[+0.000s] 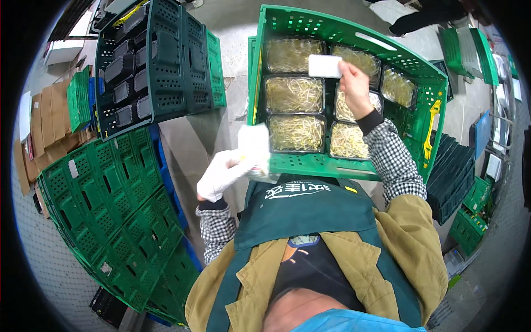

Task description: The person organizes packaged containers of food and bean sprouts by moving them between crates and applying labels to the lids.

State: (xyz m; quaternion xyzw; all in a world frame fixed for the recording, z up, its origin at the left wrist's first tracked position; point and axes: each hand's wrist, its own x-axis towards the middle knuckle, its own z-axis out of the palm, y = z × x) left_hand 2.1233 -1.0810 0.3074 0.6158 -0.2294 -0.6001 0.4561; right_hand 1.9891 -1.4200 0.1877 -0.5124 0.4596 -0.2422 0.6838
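Note:
My bare right hand [356,87] pinches a white label [325,66] by its right edge, above the packed trays. Under it stands a green plastic crate [315,165] holding several black trays of bean sprouts [295,94] covered with clear film. The forearm and hand partly hide the trays in the middle column. To the left of the crate, my white-gloved left hand [222,172] grips a stack of white labels [254,143] with a clear plastic wrapping at its lower end. That stack is blurred, and its lower end overlaps the crate's near left corner.
Left of me stand a dark green crate [166,58] with empty black trays [120,68] and stacked green crates [103,207]. Folded dark crates [452,178] are at the right. Flattened cardboard [49,120] lies far left. A person's leg [427,18] shows at the upper right.

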